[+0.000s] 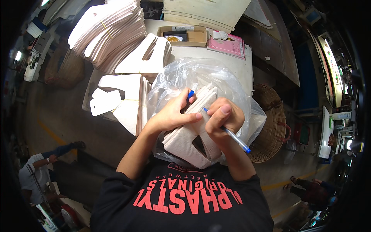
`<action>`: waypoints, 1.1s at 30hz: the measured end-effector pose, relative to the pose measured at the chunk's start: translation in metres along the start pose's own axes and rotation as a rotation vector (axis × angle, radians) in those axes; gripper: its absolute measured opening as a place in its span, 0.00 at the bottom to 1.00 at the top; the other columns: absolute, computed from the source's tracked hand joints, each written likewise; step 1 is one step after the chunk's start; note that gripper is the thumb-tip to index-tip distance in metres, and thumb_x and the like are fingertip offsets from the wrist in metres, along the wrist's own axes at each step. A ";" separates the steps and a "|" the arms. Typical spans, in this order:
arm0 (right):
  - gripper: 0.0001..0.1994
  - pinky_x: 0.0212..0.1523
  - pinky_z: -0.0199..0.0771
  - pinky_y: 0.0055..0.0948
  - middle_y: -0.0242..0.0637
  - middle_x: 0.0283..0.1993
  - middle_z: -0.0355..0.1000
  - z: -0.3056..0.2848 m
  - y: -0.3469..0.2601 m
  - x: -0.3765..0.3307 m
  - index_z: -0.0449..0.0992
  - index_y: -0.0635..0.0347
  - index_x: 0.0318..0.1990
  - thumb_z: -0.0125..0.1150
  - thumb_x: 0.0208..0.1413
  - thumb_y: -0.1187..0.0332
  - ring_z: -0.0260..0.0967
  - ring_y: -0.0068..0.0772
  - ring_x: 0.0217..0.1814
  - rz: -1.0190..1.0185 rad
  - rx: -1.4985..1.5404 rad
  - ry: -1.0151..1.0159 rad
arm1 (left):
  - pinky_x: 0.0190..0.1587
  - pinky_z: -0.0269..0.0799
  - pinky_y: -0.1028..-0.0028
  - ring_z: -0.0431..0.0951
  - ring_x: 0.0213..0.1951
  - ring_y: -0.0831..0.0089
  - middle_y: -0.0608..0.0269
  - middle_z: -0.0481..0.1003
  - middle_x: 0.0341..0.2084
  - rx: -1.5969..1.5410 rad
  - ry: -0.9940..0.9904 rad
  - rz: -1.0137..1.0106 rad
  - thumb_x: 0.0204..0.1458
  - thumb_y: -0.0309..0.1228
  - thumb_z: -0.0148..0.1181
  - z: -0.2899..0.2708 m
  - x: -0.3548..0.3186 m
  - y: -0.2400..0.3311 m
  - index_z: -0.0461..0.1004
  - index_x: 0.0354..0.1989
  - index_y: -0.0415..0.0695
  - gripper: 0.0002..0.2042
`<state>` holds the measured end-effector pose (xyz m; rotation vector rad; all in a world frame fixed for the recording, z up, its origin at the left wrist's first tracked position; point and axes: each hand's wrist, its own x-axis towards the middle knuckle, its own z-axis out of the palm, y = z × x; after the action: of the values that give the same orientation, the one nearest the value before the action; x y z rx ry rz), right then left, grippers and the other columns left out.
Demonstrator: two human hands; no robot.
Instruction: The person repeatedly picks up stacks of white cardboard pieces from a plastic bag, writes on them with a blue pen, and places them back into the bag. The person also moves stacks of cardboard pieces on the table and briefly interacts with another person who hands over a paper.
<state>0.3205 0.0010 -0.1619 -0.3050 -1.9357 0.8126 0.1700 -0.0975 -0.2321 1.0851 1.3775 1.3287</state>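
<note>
A stack of white, felt-like cut pieces (182,150) with a slot opening lies in front of me, on a clear plastic bag (220,71). My left hand (172,113) is on the left side of the stack, its thumb pressing on the top piece. A blue pen cap (191,94) is held between its fingers. My right hand (225,116) is closed around a ballpoint pen (236,139) with a clear barrel and blue end. The pen's blue tip is at the top piece, just right of my left thumb; whether it touches is hard to tell.
Tall bundles of similar white pieces (110,33) stand at the table's far left, with a smaller tied bundle (129,110) nearer. A cardboard tray (197,37) and a pink booklet (228,46) lie at the back. Right of the table stands a wicker basket (270,127).
</note>
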 end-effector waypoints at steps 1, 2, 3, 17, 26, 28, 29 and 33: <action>0.19 0.20 0.63 0.36 0.39 0.18 0.61 0.000 0.000 0.000 0.64 0.61 0.21 0.50 0.70 0.73 0.63 0.42 0.16 0.010 0.007 0.014 | 0.37 0.59 0.71 0.58 0.35 0.74 0.66 0.60 0.29 -0.001 -0.003 -0.008 0.48 0.52 0.73 0.000 0.000 0.000 0.62 0.43 0.46 0.30; 0.20 0.21 0.63 0.35 0.39 0.18 0.63 -0.001 0.000 -0.001 0.65 0.62 0.22 0.47 0.72 0.71 0.64 0.40 0.17 0.010 -0.015 -0.003 | 0.37 0.59 0.72 0.58 0.35 0.74 0.66 0.60 0.29 0.001 -0.005 -0.010 0.48 0.52 0.73 0.000 0.000 0.001 0.61 0.43 0.46 0.30; 0.21 0.22 0.63 0.33 0.39 0.18 0.65 -0.002 0.000 -0.001 0.66 0.62 0.22 0.45 0.74 0.69 0.66 0.37 0.17 0.011 -0.037 -0.020 | 0.37 0.59 0.72 0.58 0.35 0.75 0.66 0.60 0.29 0.003 -0.006 -0.013 0.48 0.52 0.73 0.000 0.000 0.001 0.61 0.43 0.46 0.30; 0.23 0.22 0.62 0.31 0.39 0.19 0.67 -0.003 -0.001 -0.001 0.66 0.63 0.23 0.41 0.76 0.67 0.66 0.33 0.19 0.027 -0.039 -0.014 | 0.37 0.58 0.73 0.58 0.36 0.76 0.67 0.60 0.30 -0.043 -0.022 -0.016 0.50 0.48 0.74 0.000 0.000 0.002 0.61 0.43 0.47 0.28; 0.31 0.19 0.50 0.25 0.33 0.19 0.62 -0.003 -0.002 -0.005 0.64 0.60 0.25 0.33 0.79 0.48 0.53 0.22 0.16 0.254 0.110 0.058 | 0.39 0.59 0.74 0.58 0.37 0.76 0.67 0.60 0.32 -0.061 -0.029 -0.003 0.50 0.47 0.74 -0.001 -0.001 -0.001 0.60 0.43 0.47 0.28; 0.33 0.18 0.51 0.24 0.32 0.19 0.61 -0.010 -0.002 -0.006 0.66 0.60 0.28 0.31 0.78 0.42 0.51 0.21 0.15 0.381 0.372 0.088 | 0.41 0.59 0.76 0.58 0.38 0.76 0.68 0.60 0.33 -0.099 -0.036 -0.009 0.50 0.46 0.75 0.000 -0.002 0.000 0.60 0.44 0.47 0.28; 0.34 0.18 0.52 0.23 0.31 0.20 0.60 -0.015 -0.002 -0.007 0.66 0.60 0.30 0.30 0.77 0.39 0.51 0.21 0.15 0.434 0.488 0.098 | 0.42 0.59 0.76 0.58 0.39 0.76 0.68 0.60 0.35 -0.140 -0.037 -0.009 0.49 0.44 0.76 0.000 -0.003 0.002 0.59 0.44 0.47 0.28; 0.39 0.19 0.60 0.25 0.31 0.21 0.60 -0.049 0.000 -0.017 0.70 0.63 0.43 0.25 0.73 0.31 0.50 0.20 0.15 0.516 0.482 0.055 | 0.47 0.60 0.78 0.59 0.42 0.77 0.69 0.58 0.40 -0.324 0.009 -0.026 0.48 0.40 0.78 0.001 -0.010 0.013 0.58 0.45 0.49 0.29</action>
<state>0.3712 0.0126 -0.1593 -0.5325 -1.5587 1.5541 0.1735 -0.1069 -0.2190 0.8406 1.1295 1.4777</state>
